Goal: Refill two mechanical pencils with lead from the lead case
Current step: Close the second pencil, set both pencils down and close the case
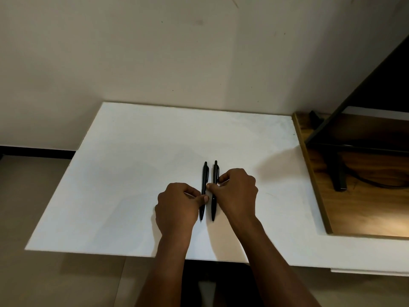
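Note:
Two black mechanical pencils lie side by side on the white table (124, 173), tips pointing toward me. My left hand (179, 204) pinches the left pencil (204, 176) at mid-barrel between thumb and fingers. My right hand (238, 191) pinches the right pencil (215, 173) at about the same height. Both pencils appear to rest on the table surface. No lead case shows in view; a small pale bit near my right fingertips is too small to identify.
A wooden shelf (363, 196) with a black metal frame (336, 173) and a dark cable stands at the right, next to the table. A pale wall rises behind the table. Floor shows at the left and below the table's front edge.

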The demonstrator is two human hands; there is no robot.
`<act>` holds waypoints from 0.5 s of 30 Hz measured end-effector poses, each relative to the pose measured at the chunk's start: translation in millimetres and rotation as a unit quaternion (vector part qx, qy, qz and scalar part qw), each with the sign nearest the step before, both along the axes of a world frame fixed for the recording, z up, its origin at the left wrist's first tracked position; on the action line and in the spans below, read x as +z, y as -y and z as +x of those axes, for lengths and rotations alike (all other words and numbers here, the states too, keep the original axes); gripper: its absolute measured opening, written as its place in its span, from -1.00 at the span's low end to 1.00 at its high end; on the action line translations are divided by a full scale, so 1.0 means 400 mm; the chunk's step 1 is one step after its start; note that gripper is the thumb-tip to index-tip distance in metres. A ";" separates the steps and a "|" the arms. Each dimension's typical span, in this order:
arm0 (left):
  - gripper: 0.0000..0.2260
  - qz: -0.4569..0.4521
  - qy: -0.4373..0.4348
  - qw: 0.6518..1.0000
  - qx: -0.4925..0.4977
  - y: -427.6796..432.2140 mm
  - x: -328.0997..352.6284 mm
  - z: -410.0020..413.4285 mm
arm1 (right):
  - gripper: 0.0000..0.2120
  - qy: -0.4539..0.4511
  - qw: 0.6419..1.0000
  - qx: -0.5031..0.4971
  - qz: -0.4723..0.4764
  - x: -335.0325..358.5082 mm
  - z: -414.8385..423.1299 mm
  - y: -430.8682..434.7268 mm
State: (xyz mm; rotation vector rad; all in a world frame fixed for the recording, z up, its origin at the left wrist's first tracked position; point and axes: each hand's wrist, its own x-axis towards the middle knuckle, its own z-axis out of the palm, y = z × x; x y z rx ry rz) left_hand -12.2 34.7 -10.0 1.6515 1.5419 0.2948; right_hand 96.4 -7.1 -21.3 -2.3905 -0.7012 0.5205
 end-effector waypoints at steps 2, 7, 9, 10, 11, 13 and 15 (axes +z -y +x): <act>-0.82 0.000 0.001 1.000 0.000 0.000 0.000 0.001 | -0.72 -0.009 1.000 0.005 0.000 0.000 -0.001 0.003; -0.84 -0.001 0.002 1.000 0.000 0.001 0.002 -0.002 | -0.72 -0.036 0.999 0.002 0.011 0.001 -0.004 0.006; -0.84 -0.004 0.002 1.000 -0.002 0.000 0.003 -0.003 | -0.73 -0.042 0.999 0.001 0.013 0.003 -0.008 0.005; -0.84 -0.004 0.002 1.000 -0.003 0.001 0.004 -0.004 | -0.73 -0.047 0.999 0.001 0.016 0.004 -0.009 0.006; -0.84 -0.005 0.001 1.000 -0.004 0.000 0.004 -0.005 | -0.73 -0.053 0.998 0.000 0.019 0.004 -0.010 0.007; -0.84 -0.005 -0.001 1.000 -0.003 0.001 0.005 -0.007 | -0.72 -0.062 0.998 -0.001 0.023 0.003 -0.011 0.008; -0.84 -0.005 0.002 1.000 -0.004 0.001 0.004 -0.008 | -0.73 -0.063 0.998 -0.004 0.024 0.001 -0.010 0.008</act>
